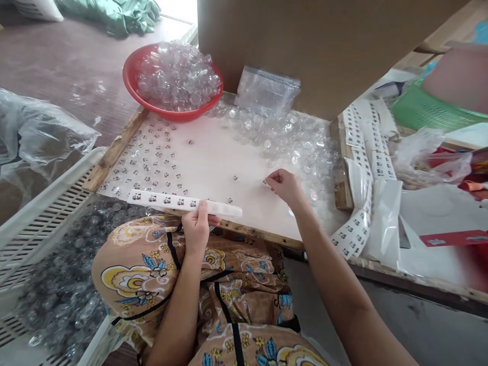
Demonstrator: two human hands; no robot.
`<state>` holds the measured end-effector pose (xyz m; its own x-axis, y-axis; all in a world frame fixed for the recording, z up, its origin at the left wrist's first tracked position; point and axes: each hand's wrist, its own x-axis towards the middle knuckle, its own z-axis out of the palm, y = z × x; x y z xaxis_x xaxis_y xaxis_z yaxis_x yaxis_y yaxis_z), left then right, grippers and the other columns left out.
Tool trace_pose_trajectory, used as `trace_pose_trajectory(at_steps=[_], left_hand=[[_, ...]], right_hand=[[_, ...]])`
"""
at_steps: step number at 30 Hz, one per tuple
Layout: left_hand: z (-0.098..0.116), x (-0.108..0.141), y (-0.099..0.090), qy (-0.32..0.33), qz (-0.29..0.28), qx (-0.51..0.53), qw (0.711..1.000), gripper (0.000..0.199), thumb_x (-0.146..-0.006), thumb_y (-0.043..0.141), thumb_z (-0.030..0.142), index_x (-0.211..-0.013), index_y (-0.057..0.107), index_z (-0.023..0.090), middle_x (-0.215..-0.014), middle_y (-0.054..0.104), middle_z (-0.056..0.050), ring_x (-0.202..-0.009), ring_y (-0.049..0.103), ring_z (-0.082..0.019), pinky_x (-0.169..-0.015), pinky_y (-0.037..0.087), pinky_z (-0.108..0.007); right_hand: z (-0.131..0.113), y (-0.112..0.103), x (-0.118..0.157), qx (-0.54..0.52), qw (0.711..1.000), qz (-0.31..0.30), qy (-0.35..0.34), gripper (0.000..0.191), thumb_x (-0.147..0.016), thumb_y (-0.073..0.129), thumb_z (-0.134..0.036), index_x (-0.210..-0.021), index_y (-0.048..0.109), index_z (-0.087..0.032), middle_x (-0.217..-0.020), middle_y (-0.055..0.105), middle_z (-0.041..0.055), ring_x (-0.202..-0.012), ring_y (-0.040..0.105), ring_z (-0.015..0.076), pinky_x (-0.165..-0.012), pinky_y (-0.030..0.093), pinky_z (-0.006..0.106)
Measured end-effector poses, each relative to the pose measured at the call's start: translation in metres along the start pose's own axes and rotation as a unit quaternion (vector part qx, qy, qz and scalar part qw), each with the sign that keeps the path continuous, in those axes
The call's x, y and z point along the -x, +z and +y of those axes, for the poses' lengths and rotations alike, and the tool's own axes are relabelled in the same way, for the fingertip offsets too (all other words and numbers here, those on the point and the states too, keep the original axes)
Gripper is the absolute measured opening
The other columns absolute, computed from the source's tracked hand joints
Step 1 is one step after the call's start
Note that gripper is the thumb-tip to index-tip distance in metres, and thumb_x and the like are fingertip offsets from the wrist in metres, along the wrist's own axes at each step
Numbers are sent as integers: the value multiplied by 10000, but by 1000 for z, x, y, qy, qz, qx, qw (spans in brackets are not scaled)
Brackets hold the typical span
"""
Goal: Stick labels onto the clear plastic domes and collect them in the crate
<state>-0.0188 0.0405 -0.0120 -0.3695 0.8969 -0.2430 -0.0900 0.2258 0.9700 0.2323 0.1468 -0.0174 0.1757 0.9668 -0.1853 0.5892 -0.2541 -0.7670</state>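
Observation:
My left hand [197, 223] pinches a strip of panda stickers [166, 200] near its right part, at the front edge of the white board [213, 157]. Some backing at the strip's right end is bare. Over the right half of the board, my right hand [284, 185] has thumb and forefinger pinched at a small dark-printed sticker [264, 181]. Clear round plastic pieces [301, 142] lie heaped close by, behind and to the right of this hand. On the board's left side, many clear pieces with panda prints [152, 157] are spread out.
A red bowl [133, 76] heaped with clear pieces stands at the back left. Beside it lies a clear zip bag [269, 89] against a cardboard box [305, 46]. More sticker strips [354, 229] lie right. A white crate [49, 213] holds many pieces at left.

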Motion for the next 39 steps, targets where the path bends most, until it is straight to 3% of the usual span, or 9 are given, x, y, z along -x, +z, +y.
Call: trace_pose_trajectory(at_steps=[10, 15, 20, 22, 25, 29, 34, 37, 39], left_hand=[[0, 0, 0, 3, -7, -2, 1000, 500, -882, 553, 508, -611, 711, 119, -483, 677, -69, -396, 648, -179, -432, 545, -247], [-3, -1, -1, 8, -5, -11, 1000, 495, -888, 552, 502, -607, 715, 128, -486, 679, -62, -390, 643, -175, -435, 543, -247], [-3, -1, -1, 5, -7, -5, 1000, 496, -891, 552, 495, -585, 709, 138, -478, 674, -57, -387, 637, -180, -418, 532, -252], [-3, -1, -1, 1, -9, 3, 1000, 493, -890, 554, 498, -592, 711, 137, -479, 674, -58, -392, 640, -180, -418, 533, -250], [-4, 0, -2, 2, -15, 6, 1000, 513, -895, 548, 506, -573, 703, 138, -491, 680, -66, -404, 648, -175, -440, 544, -247], [-5, 0, -2, 5, -13, 7, 1000, 509, -892, 554, 514, -604, 718, 127, -493, 681, -68, -409, 653, -177, -449, 552, -248], [-2, 0, -2, -6, -10, 19, 1000, 499, -873, 568, 541, -718, 751, 103, -492, 682, -62, -396, 647, -176, -420, 540, -241], [-2, 0, -2, -6, -16, 23, 1000, 509, -865, 572, 557, -713, 749, 104, -491, 681, -62, -398, 648, -175, -421, 540, -239], [-1, 0, -2, -6, -15, 21, 1000, 512, -858, 578, 560, -670, 736, 111, -481, 674, -63, -394, 645, -177, -418, 538, -242]], right_hand=[[-9, 17, 4, 116, 992, -3, -39, 26, -753, 610, -229, -737, 593, -217, -736, 648, 19, -667, 569, 168, -636, 420, 299], [-31, 55, 18, 116, 984, -21, -134, 50, -781, 589, -157, -780, 614, -200, -925, 632, 76, -734, 594, 166, -735, 461, 311], [-52, 83, 24, 68, 980, -85, -164, 276, -797, 573, -98, -1050, 586, -209, -815, 675, 22, -744, 618, 177, -753, 466, 312], [-49, 75, 20, 64, 983, -68, -161, 291, -829, 559, -124, -1108, 575, -203, -905, 694, 55, -769, 629, 187, -749, 472, 326], [-32, 51, 7, 126, 981, 24, -142, 220, -882, 526, -203, -1084, 609, -182, -1150, 638, 154, -836, 630, 227, -756, 468, 375], [-6, 28, -4, 211, 969, 77, -104, 223, -858, 505, -195, -1036, 639, -174, -1098, 635, 168, -855, 607, 266, -760, 445, 409], [-7, 30, 11, 125, 984, 19, -122, 153, -852, 509, -225, -934, 634, -195, -984, 663, 126, -801, 601, 226, -722, 456, 374], [-15, 31, 19, -45, 995, -72, -48, 159, -796, 612, -317, -903, 613, -199, -810, 644, 52, -641, 569, 158, -612, 453, 317], [-18, 30, 20, -141, 980, -142, 15, 255, -725, 699, -378, -878, 606, -196, -694, 600, 5, -557, 522, 123, -539, 431, 283]])
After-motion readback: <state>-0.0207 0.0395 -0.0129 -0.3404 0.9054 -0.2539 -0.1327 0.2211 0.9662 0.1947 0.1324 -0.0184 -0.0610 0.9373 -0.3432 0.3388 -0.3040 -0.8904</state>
